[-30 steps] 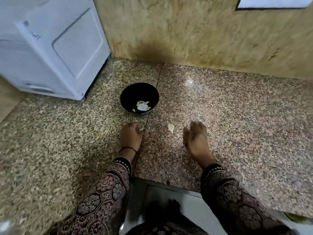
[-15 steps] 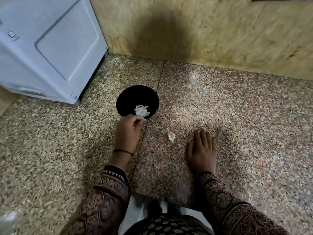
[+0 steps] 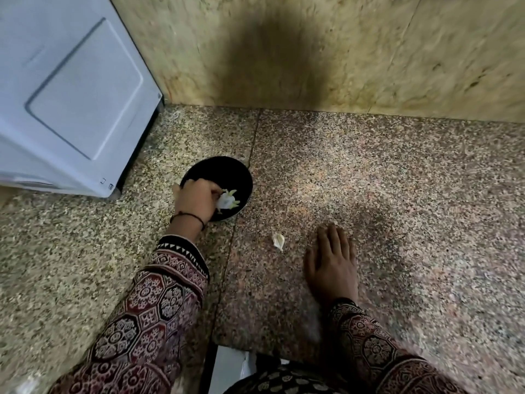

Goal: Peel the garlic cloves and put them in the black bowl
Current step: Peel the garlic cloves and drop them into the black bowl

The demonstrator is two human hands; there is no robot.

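Granite tabletop: left hand curls into the black bowl at the garlic pieces, its fingers' pinch or release indiscernible; right hand lies flat and relaxed; deposit step, and next probably pinching up the loose clove just left of it.

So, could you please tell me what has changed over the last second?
The left hand moved forward from the counter to over the black bowl, fingers curled at the pale garlic pieces inside. The right hand stayed on the counter; the loose piece and bowl stayed put.
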